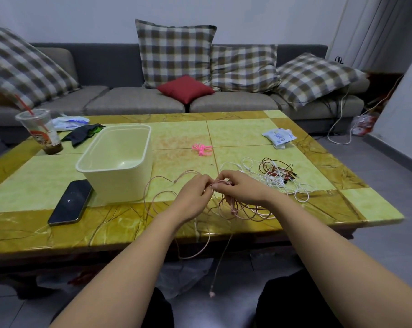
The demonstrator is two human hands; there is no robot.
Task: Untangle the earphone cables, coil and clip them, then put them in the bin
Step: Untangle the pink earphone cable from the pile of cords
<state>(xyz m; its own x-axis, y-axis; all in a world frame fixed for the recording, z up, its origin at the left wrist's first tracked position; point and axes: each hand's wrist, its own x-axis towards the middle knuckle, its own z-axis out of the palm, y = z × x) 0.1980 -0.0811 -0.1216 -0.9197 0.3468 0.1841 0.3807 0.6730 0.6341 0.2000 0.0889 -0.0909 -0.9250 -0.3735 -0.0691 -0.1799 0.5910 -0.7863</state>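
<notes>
Over the table's front middle, my left hand (192, 195) and my right hand (238, 188) meet and both pinch a pink earphone cable (153, 200). Its loops spread left on the table, and one end hangs over the front edge to an earbud (212, 294). Below my right hand the pink cable mixes with a dark red cable (247, 213). A tangle of white earphones (297, 189) and red earphones (274, 168) lies to the right. Pink clips (202, 149) sit mid-table. The cream bin (116, 162) stands empty on the left.
A black phone (70, 201) lies by the bin's front left corner. A plastic cup with a straw (40, 131), a dark cloth (82, 133) and a white packet (68, 123) are at the back left. White sachets (279, 136) lie back right. A sofa with cushions stands behind.
</notes>
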